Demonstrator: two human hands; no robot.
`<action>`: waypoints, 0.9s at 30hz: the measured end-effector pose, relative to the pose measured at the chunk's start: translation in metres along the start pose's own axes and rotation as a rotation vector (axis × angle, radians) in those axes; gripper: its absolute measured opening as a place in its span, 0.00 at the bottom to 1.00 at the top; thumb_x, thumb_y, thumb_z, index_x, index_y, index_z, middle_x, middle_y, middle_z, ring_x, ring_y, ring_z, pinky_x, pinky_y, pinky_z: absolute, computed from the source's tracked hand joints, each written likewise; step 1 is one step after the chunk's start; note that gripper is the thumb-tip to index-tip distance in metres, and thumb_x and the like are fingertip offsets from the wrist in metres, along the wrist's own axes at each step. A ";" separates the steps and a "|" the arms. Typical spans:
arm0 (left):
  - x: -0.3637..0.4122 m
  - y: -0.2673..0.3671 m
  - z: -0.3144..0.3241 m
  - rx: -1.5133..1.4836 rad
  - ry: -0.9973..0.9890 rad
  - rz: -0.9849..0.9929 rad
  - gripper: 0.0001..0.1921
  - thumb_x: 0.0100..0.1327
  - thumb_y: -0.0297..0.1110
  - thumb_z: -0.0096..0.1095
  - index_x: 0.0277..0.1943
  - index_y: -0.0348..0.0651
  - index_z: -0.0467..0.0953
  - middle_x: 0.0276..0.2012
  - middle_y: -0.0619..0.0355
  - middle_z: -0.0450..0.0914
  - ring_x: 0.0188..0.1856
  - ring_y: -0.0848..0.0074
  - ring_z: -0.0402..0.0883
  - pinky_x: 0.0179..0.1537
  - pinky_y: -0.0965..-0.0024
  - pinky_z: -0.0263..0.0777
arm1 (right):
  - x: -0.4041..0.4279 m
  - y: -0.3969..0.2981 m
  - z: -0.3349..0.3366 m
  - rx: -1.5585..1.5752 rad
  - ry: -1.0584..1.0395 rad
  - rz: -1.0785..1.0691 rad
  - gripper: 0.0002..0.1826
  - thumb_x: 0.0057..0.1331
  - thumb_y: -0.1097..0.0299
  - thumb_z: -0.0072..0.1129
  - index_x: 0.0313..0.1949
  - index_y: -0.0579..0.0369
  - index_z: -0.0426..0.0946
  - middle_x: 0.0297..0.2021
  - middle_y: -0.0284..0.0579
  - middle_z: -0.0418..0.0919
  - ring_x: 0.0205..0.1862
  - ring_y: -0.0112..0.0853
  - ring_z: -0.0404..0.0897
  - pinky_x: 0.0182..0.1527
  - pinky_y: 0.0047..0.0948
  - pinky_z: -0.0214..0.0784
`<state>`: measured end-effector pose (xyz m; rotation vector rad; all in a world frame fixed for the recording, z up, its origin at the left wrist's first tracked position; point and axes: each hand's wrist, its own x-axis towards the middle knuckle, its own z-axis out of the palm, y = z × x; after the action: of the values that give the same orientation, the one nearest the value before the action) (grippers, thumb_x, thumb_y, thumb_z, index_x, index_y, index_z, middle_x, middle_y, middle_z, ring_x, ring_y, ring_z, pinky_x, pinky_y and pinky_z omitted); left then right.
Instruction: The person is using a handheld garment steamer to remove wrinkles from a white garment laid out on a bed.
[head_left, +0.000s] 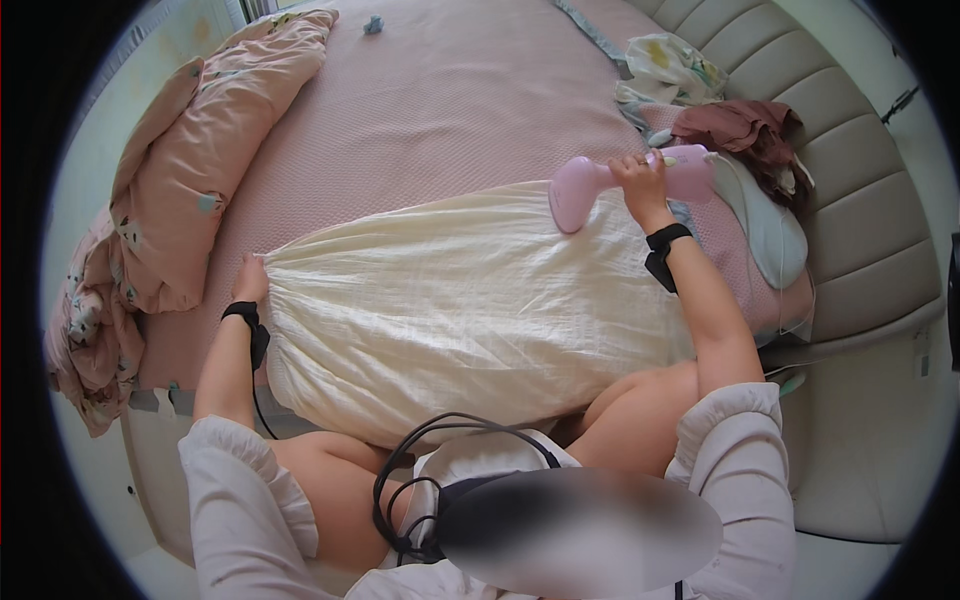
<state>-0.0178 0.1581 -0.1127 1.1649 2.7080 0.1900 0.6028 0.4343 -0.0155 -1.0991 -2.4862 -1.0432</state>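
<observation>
A cream gathered skirt (450, 300) lies spread across the bed before me, its gathered waistband towards the left. My left hand (251, 279) grips the corner of that waistband. In my right hand (643, 184) is a pink handheld garment steamer (577, 193), held by its handle. The steamer's head is over the far right part of the skirt; whether it touches the cloth I cannot tell. From the steamer's base a white cord (739, 169) runs off to the right. The skirt's near edge reaches my legs.
A pink quilt (202, 172) is heaped along the left side of the pink bedspread (450, 112). At right, a maroon garment (742, 135) and a patterned white cloth (667, 71) lie by the padded headboard (847, 150). Black cables (382, 480) hang before my body.
</observation>
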 end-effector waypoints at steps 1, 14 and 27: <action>0.000 -0.002 0.000 -0.005 0.001 0.020 0.17 0.69 0.40 0.36 0.49 0.33 0.62 0.44 0.34 0.76 0.48 0.44 0.75 0.48 0.47 0.66 | -0.004 0.002 0.000 -0.005 -0.003 0.023 0.09 0.58 0.70 0.49 0.38 0.39 0.74 0.33 0.33 0.77 0.42 0.30 0.77 0.57 0.50 0.52; -0.009 -0.004 0.000 -0.033 0.074 0.117 0.16 0.69 0.39 0.36 0.46 0.31 0.62 0.39 0.35 0.77 0.43 0.44 0.76 0.45 0.47 0.66 | 0.001 0.000 0.002 0.080 0.008 0.037 0.11 0.57 0.72 0.49 0.37 0.39 0.74 0.29 0.33 0.75 0.41 0.30 0.76 0.56 0.48 0.53; -0.015 0.000 0.000 0.028 0.128 0.150 0.15 0.69 0.39 0.36 0.46 0.34 0.62 0.36 0.36 0.78 0.40 0.45 0.77 0.41 0.49 0.69 | 0.005 0.019 0.004 -0.064 0.005 -0.012 0.09 0.57 0.70 0.49 0.36 0.38 0.75 0.32 0.35 0.76 0.42 0.30 0.76 0.58 0.48 0.52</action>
<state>-0.0078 0.1471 -0.1113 1.4116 2.7388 0.2571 0.6137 0.4489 -0.0065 -1.0990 -2.4748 -1.1356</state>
